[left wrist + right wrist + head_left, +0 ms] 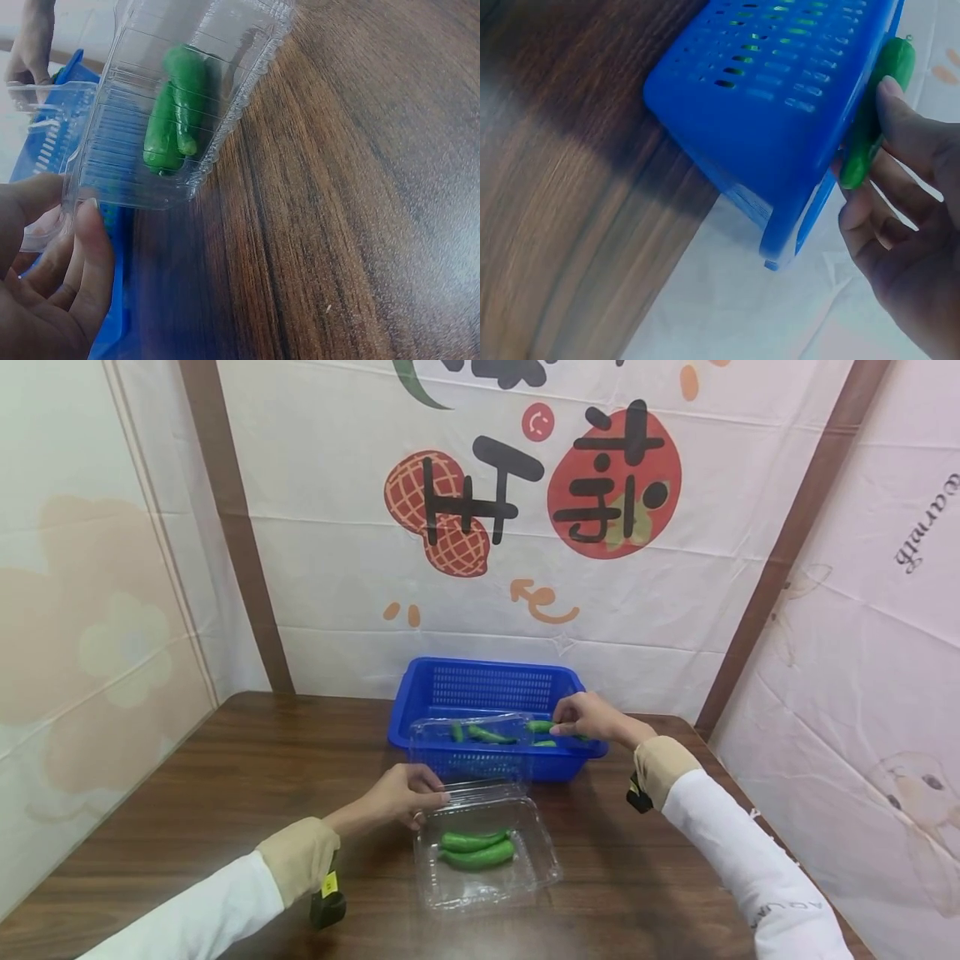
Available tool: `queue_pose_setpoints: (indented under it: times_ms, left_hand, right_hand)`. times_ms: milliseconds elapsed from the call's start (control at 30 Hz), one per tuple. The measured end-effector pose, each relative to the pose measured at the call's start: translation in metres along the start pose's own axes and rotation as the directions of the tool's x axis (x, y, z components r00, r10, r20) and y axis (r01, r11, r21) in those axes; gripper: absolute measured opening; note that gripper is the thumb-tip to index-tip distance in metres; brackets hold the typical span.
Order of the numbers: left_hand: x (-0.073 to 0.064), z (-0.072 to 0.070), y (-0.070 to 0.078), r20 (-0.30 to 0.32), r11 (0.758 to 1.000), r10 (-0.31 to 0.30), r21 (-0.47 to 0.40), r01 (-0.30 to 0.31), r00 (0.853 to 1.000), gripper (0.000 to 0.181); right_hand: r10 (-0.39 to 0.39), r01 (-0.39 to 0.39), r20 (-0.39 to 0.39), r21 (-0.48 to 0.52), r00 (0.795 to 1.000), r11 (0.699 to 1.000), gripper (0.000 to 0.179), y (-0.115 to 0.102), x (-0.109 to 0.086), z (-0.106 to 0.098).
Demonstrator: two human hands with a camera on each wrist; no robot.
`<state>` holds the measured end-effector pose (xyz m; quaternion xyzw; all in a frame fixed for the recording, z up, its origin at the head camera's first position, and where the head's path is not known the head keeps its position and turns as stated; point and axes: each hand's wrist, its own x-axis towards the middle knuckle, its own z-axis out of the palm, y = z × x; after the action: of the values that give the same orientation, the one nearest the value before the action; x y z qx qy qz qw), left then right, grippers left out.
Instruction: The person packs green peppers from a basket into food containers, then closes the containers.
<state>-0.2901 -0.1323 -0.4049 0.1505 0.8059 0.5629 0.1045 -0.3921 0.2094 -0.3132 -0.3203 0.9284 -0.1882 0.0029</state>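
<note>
My left hand (401, 793) pinches the hinge-side edge of a clear plastic clamshell container (540, 868), which stands unfolded on the table. Two green peppers (477, 857) lie side by side in its base. The raised lid (427, 739) overlaps the front of a blue basket (401, 718) in the head view. Over that basket's right side, my right hand (592, 717) holds another green pepper (864, 139) between thumb and fingers, right at the rim in the right wrist view. More green peppers (487, 735) lie inside the basket, partly seen through the lid.
The brown wooden table (300, 760) carries the basket near its back edge, with the container in front of it. A printed white cloth (337, 568) hangs close behind, and more cloth hangs along both sides.
</note>
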Motion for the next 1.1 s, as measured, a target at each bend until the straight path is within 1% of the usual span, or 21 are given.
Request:
queue_pose_setpoints:
  times_ms: [100,167,367,533,700,867,967,1100]
  left_hand:
    - [-0.001,0.000,0.000,-0.004,1.000,-0.005,0.013,0.005,1.000,0.026]
    - [-0.001,0.000,0.000,-0.003,1.000,-0.004,0.007,0.004,1.000,0.026]
    - [-0.002,0.000,0.002,0.004,1.000,-0.008,-0.005,0.008,1.000,0.026]
    - [-0.001,0.000,0.002,0.012,1.000,0.008,-0.018,-0.008,1.000,0.025]
    - [-0.001,0.000,0.001,0.009,1.000,0.005,-0.014,-0.004,1.000,0.025]
    - [-0.001,0.000,0.002,0.004,1.000,0.002,-0.005,-0.002,1.000,0.025]
    - [-0.002,0.000,0.002,-0.004,1.000,-0.007,-0.001,0.007,1.000,0.025]
    - [-0.002,0.000,0.002,-0.006,1.000,-0.010,0.003,0.010,1.000,0.026]
  right_hand:
    - [-0.045,0.044,-0.037,-0.044,0.998,0.998,0.014,-0.004,-0.002,0.001]
    - [-0.067,0.064,-0.049,-0.070,0.997,0.995,0.013,-0.007,-0.002,0.000]
    - [-0.120,0.116,-0.036,-0.095,0.992,0.989,0.013,-0.011,-0.004,0.001]
    - [-0.126,0.123,-0.026,-0.085,0.992,0.989,0.014,-0.009,-0.008,0.001]
    - [-0.126,0.124,-0.025,-0.072,0.992,0.990,0.012,-0.007,-0.015,-0.002]
    - [-0.142,0.141,-0.016,-0.080,0.990,0.987,0.012,-0.011,-0.023,-0.009]
    - [-0.155,0.155,0.004,-0.060,0.988,0.986,0.011,-0.013,-0.028,-0.014]
    - [-0.181,0.182,0.050,-0.019,0.982,0.983,0.011,-0.011,-0.034,-0.020]
